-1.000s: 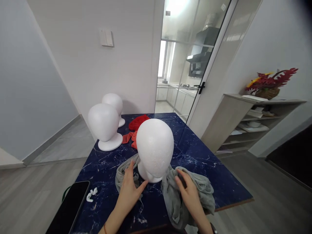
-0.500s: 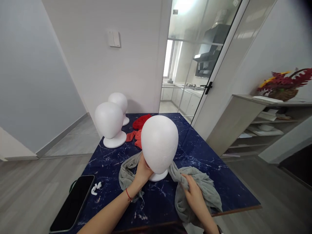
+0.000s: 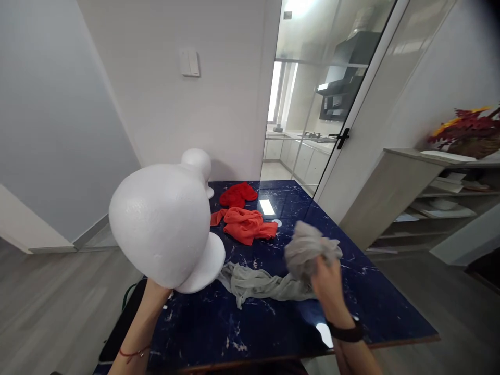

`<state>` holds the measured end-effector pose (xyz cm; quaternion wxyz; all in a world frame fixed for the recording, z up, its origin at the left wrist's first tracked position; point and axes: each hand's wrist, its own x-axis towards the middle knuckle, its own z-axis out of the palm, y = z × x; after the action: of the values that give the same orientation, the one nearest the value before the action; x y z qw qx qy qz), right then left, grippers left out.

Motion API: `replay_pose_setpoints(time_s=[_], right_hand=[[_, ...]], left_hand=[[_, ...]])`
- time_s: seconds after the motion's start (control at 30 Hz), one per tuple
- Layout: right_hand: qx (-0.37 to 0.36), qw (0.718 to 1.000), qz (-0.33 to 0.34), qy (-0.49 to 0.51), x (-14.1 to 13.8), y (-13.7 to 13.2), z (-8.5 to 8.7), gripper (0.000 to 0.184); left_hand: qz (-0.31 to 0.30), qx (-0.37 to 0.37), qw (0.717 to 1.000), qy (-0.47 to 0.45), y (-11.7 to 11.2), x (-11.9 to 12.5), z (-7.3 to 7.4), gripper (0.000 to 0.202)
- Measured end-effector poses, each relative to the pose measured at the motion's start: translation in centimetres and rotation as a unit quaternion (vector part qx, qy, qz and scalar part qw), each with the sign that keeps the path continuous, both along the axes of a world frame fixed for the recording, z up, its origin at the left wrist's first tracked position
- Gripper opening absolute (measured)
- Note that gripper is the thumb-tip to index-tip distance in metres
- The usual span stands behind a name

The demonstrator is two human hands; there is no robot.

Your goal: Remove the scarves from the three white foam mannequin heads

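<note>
A white foam mannequin head [image 3: 162, 224] is raised and tilted at the left, its round base [image 3: 207, 265] toward the lower right. My left hand [image 3: 161, 290] grips it from below; the fingers are hidden behind it. On the right, my right hand [image 3: 327, 284] is closed on a bunched grey scarf [image 3: 308, 250], slightly blurred by motion. The rest of the scarf trails left across the dark blue marbled table [image 3: 250, 333]. Beyond it lie a crumpled orange-red cloth [image 3: 246, 225] and a bright red cloth [image 3: 237, 195].
Another white mannequin head [image 3: 197, 162] stands at the back by the wall, partly covered by the raised one. A black phone [image 3: 125, 323] lies at the table's left edge. To the right are a glass door [image 3: 304, 104] and a low shelf [image 3: 406, 156].
My left hand has moved the mannequin head left and closer, tilting it. The scarf has come away from around its base, and my right hand has lifted the bunched part.
</note>
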<state>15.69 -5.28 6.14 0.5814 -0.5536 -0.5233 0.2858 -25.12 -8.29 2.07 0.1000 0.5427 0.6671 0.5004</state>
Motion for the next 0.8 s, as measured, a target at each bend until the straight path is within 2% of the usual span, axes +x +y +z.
replay_pose_setpoints(time_s=[0.03,0.07,0.13,0.17,0.2,0.27,0.37,0.47,0.57,0.67,0.8], right_hand=[[0.0,0.997,0.073,-0.04,-1.9,-0.2,-0.8,0.04],[-0.002,0.981,0.159,-0.113,-3.8,-0.4,-1.7,0.04],[-0.018,0.915,0.288,-0.282,-6.6,-1.2,-3.5,0.042],[-0.028,0.879,0.315,-0.357,-7.5,-1.5,-4.2,0.045],[-0.037,0.854,0.314,-0.414,-8.0,-1.7,-4.8,0.049],[-0.049,0.83,0.275,-0.483,-7.8,-1.5,-5.6,0.057],[-0.083,0.827,0.196,-0.52,-5.4,0.0,-5.9,0.067],[-0.109,0.849,0.136,-0.499,-2.8,1.7,-5.8,0.066],[-0.086,0.877,0.137,-0.452,-1.4,2.6,-6.2,0.061],[-0.06,0.89,0.147,-0.428,-1.2,2.8,-6.8,0.059],[-0.035,0.9,0.186,-0.392,-1.6,3.1,-6.8,0.058]], left_hand=[[-0.003,-0.001,1.0,-0.008,0.1,0.3,0.0,0.069],[-0.009,0.001,1.0,-0.015,0.2,0.7,0.0,0.07],[-0.037,0.001,0.999,-0.028,0.4,1.6,0.3,0.068],[-0.056,-0.001,0.998,-0.036,0.5,1.9,0.4,0.064],[-0.076,-0.004,0.996,-0.042,0.5,2.2,0.6,0.06],[-0.105,-0.012,0.993,-0.051,0.4,2.6,0.7,0.053],[-0.118,-0.018,0.991,-0.065,0.4,2.8,0.5,0.048],[-0.107,-0.014,0.991,-0.076,0.6,2.7,-0.4,0.049],[-0.088,-0.008,0.993,-0.075,1.1,2.2,-1.4,0.051],[-0.066,-0.01,0.995,-0.075,1.5,1.7,-2.1,0.054],[-0.058,-0.032,0.995,-0.075,1.4,1.4,-1.9,0.056]])
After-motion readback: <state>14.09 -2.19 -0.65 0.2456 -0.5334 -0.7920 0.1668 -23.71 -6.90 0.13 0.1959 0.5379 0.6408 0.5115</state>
